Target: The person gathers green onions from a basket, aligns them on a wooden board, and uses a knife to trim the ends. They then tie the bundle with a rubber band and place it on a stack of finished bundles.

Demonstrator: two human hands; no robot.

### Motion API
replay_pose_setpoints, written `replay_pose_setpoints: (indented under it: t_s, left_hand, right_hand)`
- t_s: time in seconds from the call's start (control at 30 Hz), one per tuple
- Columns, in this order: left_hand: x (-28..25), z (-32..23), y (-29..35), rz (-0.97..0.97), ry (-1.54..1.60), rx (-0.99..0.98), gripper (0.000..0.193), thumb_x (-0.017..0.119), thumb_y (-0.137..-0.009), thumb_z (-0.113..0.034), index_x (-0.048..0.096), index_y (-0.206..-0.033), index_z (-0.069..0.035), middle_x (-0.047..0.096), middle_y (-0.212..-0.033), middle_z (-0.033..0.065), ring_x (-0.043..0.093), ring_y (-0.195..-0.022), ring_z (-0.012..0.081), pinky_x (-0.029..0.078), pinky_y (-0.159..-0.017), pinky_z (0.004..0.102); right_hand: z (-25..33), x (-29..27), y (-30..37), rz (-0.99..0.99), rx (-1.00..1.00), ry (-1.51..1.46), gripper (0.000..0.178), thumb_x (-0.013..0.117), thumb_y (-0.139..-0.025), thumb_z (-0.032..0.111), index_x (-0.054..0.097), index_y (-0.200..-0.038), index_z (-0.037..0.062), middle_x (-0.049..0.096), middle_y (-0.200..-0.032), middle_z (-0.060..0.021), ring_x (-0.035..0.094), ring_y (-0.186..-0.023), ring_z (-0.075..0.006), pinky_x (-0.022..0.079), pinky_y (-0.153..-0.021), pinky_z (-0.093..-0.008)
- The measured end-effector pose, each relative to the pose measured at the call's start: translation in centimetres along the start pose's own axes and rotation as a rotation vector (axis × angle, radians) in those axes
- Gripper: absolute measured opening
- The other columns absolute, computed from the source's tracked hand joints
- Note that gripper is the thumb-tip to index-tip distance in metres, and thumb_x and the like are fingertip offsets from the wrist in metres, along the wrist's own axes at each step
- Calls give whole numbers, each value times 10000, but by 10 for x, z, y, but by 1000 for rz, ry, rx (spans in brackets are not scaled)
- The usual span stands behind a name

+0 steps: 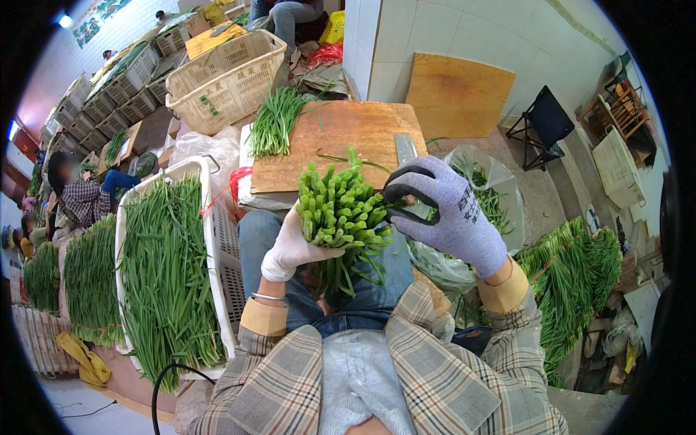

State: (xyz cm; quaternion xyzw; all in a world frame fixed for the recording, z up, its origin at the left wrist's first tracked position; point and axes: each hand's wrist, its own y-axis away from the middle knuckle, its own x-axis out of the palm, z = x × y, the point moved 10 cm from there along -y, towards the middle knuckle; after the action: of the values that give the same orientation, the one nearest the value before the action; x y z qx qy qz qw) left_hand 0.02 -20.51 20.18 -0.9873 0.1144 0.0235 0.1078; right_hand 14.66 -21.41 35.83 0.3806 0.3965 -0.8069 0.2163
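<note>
left hand (286, 250) clasps green stalks (341, 206); right hand (444, 210) half-curled, its grip unclear; board (348, 127) ahead, filled crate (214, 254) leftward.

The left grip (290, 250), in a white glove, curls with its thumb stretched across to the right; above the cuff, the left wrist (271, 288) is bare. The right grip (449, 210), in a lavender glove with dark fingers, leans in opposite, back uppermost and fingers bent. The left forearm (262, 322) and right forearm (510, 308) converge before the torso (362, 370).
</note>
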Motion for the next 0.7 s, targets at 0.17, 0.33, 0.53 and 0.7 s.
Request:
replay_pose_setpoints:
  t_s: [0.17,0.33,0.53,0.7]
  left_hand:
    - [2,-1,-3,12,-176,48,883,848,-522,-74,378,-1265,9,553,-1192,92,529,-1100,184,415,-969,328]
    - [15,-1,-5,87,-207,130,776,807,-589,-99,423,-1259,-21,557,-1211,77,531,-1112,186,397,-984,324]
    - [27,-20,-5,147,-97,62,612,742,-666,-175,521,-1232,-109,550,-1254,41,542,-1102,184,373,-1002,308]
    - [13,10,-5,85,-79,-3,743,802,-597,-88,437,-1241,-26,574,-1188,62,558,-1060,170,419,-956,319]
  right_hand:
    - [-5,6,4,14,51,126,193,697,-713,172,627,-859,66,586,-866,-89,573,-823,-271,473,-730,-374]
    - [-12,5,8,-70,21,70,181,695,-706,161,649,-851,63,603,-858,-90,583,-801,-272,484,-708,-372]
    - [-8,-2,11,-125,0,35,178,691,-702,108,654,-868,54,614,-871,-105,588,-816,-285,489,-716,-368]
    - [-6,-53,8,-283,103,-6,161,664,-724,36,658,-885,30,627,-859,-94,611,-789,-243,481,-721,-303]
